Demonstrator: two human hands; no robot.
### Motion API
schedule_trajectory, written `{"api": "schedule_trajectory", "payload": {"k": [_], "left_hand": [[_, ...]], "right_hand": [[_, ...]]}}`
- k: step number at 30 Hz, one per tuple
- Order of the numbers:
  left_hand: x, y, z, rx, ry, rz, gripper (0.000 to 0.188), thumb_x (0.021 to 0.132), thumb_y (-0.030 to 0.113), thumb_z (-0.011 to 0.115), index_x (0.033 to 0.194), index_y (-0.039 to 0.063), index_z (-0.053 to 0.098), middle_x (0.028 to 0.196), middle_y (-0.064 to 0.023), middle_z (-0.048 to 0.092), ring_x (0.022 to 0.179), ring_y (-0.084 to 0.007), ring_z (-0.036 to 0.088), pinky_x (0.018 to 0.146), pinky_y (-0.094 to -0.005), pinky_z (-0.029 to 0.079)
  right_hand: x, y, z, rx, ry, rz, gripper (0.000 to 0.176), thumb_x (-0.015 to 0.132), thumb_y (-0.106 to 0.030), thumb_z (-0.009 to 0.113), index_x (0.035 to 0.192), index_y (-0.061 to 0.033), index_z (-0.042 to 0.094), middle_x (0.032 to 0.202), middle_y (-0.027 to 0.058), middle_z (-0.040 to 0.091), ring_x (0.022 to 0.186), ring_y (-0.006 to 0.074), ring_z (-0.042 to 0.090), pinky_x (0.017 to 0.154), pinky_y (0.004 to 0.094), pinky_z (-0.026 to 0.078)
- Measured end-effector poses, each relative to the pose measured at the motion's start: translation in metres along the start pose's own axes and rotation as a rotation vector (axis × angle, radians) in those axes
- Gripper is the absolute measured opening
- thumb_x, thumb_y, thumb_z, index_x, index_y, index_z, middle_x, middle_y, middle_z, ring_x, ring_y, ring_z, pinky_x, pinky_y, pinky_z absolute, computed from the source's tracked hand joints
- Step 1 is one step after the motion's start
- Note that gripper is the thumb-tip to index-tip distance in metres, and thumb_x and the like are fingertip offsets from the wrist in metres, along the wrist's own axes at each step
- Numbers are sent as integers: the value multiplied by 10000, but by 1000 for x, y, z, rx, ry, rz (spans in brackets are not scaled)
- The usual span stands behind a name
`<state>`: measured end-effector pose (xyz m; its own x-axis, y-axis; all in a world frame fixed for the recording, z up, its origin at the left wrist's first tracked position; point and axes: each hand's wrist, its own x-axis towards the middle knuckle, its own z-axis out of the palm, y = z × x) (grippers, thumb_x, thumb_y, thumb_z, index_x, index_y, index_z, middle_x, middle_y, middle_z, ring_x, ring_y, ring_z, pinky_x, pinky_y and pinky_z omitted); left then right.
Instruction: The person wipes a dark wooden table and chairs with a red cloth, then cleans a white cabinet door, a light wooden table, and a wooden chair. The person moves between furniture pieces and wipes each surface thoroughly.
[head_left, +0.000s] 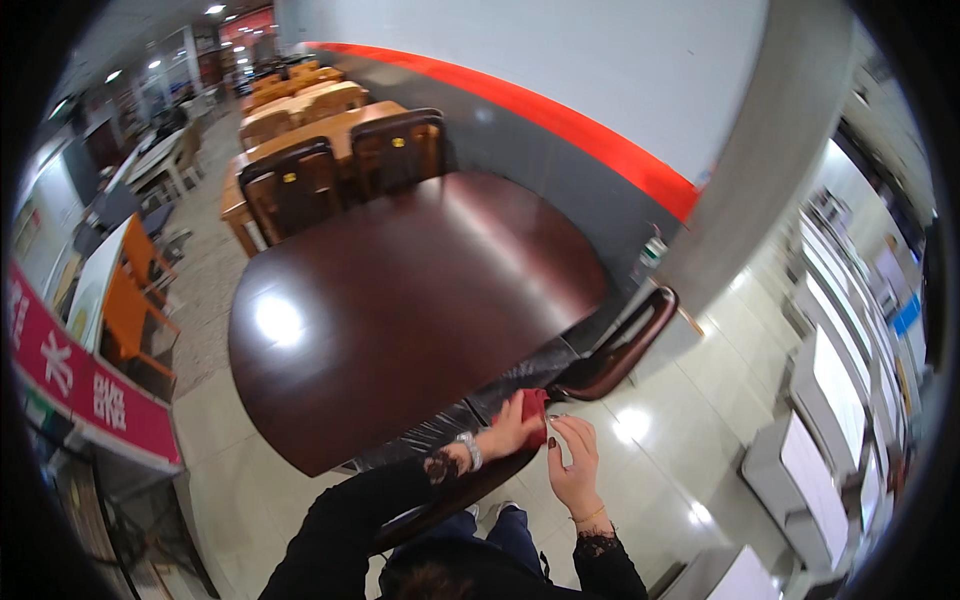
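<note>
A small red cloth or pouch (535, 405) lies under my left hand (510, 431), over the top rail of a dark wooden chair; whether the fingers grip it is unclear. My right hand (573, 463) is raised just right of the red item, fingers curled, its fingertips close to the item's edge. Whether something small is between them cannot be made out. The chair's dark curved backrest (480, 480) runs below both hands. Beyond it stands a glossy dark-brown table (405, 315), with plastic-wrapped chair seats (442, 431) partly under its near edge.
Another dark chair (637, 352) stands at the table's right corner, near a bottle (651, 253) and a grey column (750, 172). Two dark chairs (292, 187) stand behind the table. White-topped units (817, 480) line the right; a red sign (97, 382) is at left.
</note>
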<state>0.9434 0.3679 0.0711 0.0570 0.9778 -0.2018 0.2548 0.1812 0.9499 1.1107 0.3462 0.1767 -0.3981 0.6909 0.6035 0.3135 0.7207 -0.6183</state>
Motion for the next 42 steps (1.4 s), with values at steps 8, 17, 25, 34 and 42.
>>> {"api": "schedule_trajectory", "payload": {"k": [8,17,25,34,42], "left_hand": [[-156,53,1,815,222,36,741,903,520,538,1469,88,335,1322,-226,532,1124,-384,589,920,-458,491],[-329,33,-18,1035,960,-348,381,876,438,580,1066,129,698,1045,-45,695,1124,-282,575,1026,-564,329],[-230,51,21,967,935,-318,335,872,410,573,800,94,660,764,-77,682,820,-262,655,768,-436,452],[-122,77,45,774,552,-142,392,939,368,503,1101,23,595,1020,-137,657,964,-317,634,879,-423,457],[-273,52,6,805,737,-357,431,860,420,610,1108,69,653,1054,-127,672,1055,-291,612,952,-428,437]], "right_hand": [[46,21,32,328,-445,-171,392,779,56,590,1162,-19,617,1160,150,612,1075,340,574,929,381,468],[38,53,54,20,-830,-468,317,859,-229,629,1138,-80,640,1021,76,682,984,260,623,951,474,436],[36,52,55,44,-775,-436,274,873,-207,604,1107,-74,655,1003,91,696,953,264,639,918,465,445],[42,52,50,263,-769,-244,323,976,-251,473,1195,-70,625,1085,133,682,999,308,630,930,463,434],[39,44,51,41,-815,-310,319,924,-284,582,1140,-59,649,1003,114,694,952,295,635,962,463,419]]}}
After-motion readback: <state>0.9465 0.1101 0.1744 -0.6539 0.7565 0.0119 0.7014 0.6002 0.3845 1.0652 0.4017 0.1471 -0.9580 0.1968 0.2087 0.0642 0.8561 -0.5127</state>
